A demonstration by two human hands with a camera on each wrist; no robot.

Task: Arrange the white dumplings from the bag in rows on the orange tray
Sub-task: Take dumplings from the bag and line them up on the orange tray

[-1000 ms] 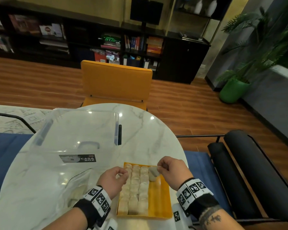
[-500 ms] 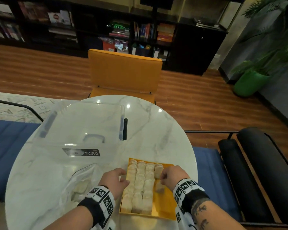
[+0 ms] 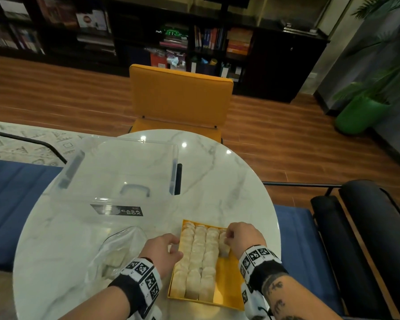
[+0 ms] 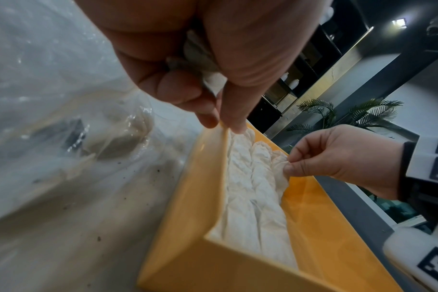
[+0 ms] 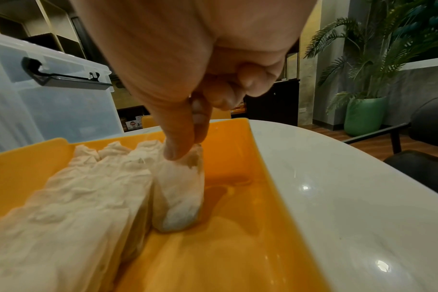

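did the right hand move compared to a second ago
Yes. The right hand has come down toward the orange tray: it held a dumpling above the far right corner, and now pinches it standing on the tray floor, starting a fourth row.

The left hand [image 4: 188, 65] largely conceals a dumpling [image 4: 213, 79]. Contents of the clear bag [image 3: 116, 255] appear blurred and uncountable.
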